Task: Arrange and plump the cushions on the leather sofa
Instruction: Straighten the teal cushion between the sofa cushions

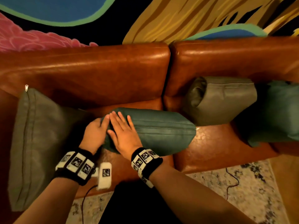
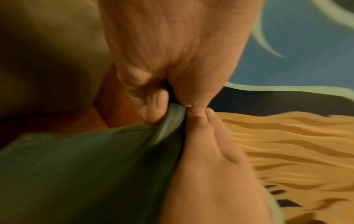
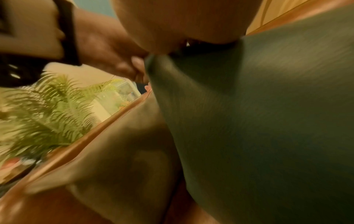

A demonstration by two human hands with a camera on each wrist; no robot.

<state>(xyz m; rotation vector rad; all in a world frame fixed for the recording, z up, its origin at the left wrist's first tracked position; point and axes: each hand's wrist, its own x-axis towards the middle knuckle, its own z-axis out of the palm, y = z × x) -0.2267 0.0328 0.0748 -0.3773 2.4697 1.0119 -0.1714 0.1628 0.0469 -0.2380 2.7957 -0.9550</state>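
Observation:
A teal cushion (image 1: 161, 131) lies on its side on the middle seat of the brown leather sofa (image 1: 97, 70). My left hand (image 1: 103, 122) grips its left end; in the left wrist view, the left hand (image 2: 172, 104) pinches a fold of the teal cushion (image 2: 86, 166). My right hand (image 1: 119, 123) lies flat on top of the same end, fingers straight, right beside the left. An olive cushion (image 1: 32, 143) leans at the sofa's left. A grey-olive cushion (image 1: 223, 99) and another teal cushion (image 1: 278, 113) stand against the right backrest.
A colourful wall hanging (image 1: 186, 18) hangs behind the sofa. A patterned rug (image 1: 242, 188) with a thin black cable (image 1: 234, 180) lies in front. A fern (image 3: 47, 103) stands beyond the sofa's left arm. Bare seat leather (image 1: 215, 143) shows right of the middle cushion.

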